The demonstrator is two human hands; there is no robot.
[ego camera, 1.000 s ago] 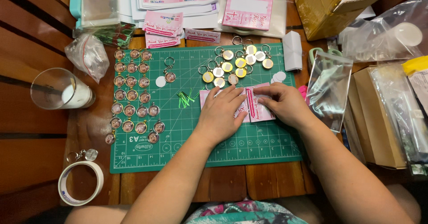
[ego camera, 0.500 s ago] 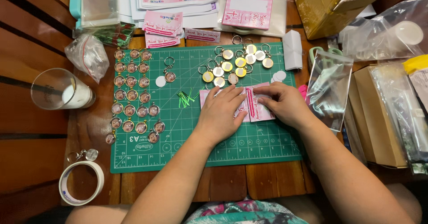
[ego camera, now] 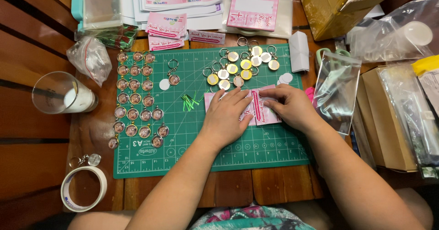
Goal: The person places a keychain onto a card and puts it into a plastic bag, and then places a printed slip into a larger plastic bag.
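A: Report hand state.

B: Your left hand (ego camera: 227, 115) lies flat, palm down, fingers spread over the pink cards (ego camera: 259, 108). It presses them; it grips nothing. Your right hand (ego camera: 289, 105) rests on the cards' right edge, fingers curled onto the paper; I cannot tell whether it pinches a card.

A: Card location?

B: The cards lie on the green mat (ego camera: 192, 134), right of centre, under both hands. Gold keyrings (ego camera: 241, 66) sit just above them. Green ties (ego camera: 190, 101) lie just left of your left hand. Photo keyrings (ego camera: 135, 99) stand in rows at the mat's left edge, well apart from both hands.
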